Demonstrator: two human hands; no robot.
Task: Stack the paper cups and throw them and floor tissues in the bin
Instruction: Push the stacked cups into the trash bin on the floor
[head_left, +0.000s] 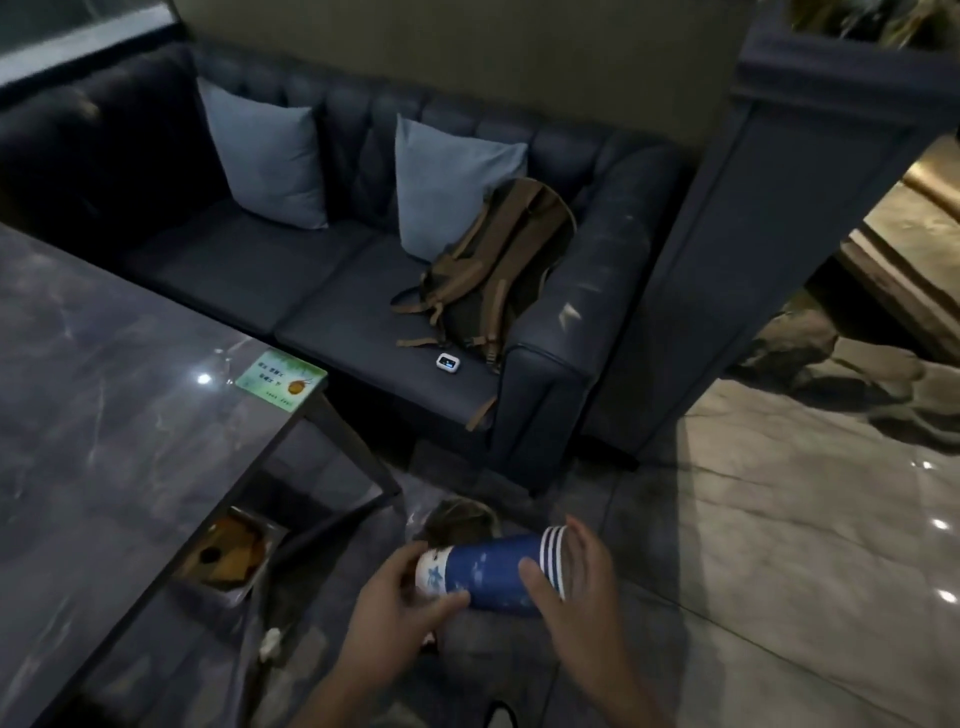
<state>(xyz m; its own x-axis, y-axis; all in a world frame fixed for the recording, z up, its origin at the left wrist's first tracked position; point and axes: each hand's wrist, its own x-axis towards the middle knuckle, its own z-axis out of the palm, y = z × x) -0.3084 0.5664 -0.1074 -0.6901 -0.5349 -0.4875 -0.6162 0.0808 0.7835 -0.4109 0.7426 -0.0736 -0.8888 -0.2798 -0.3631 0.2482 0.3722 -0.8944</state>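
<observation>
A stack of blue and white paper cups (491, 571) lies sideways in the air between both hands, several white rims showing at its right end. My left hand (397, 605) grips the stack's white bottom end. My right hand (571, 577) holds the rim end, thumb on the blue side. A crumpled white tissue (270, 643) lies on the floor by the table leg. A small metal bin (226, 553) with orange-brown contents stands under the table edge, left of the hands.
A dark marble table (104, 415) fills the left, with a green card (281, 378) at its corner. A dark blue sofa (363, 291) behind holds two pillows, a brown backpack (488, 270) and a small white device (448, 362). Glossy tiled floor (779, 545) spreads right.
</observation>
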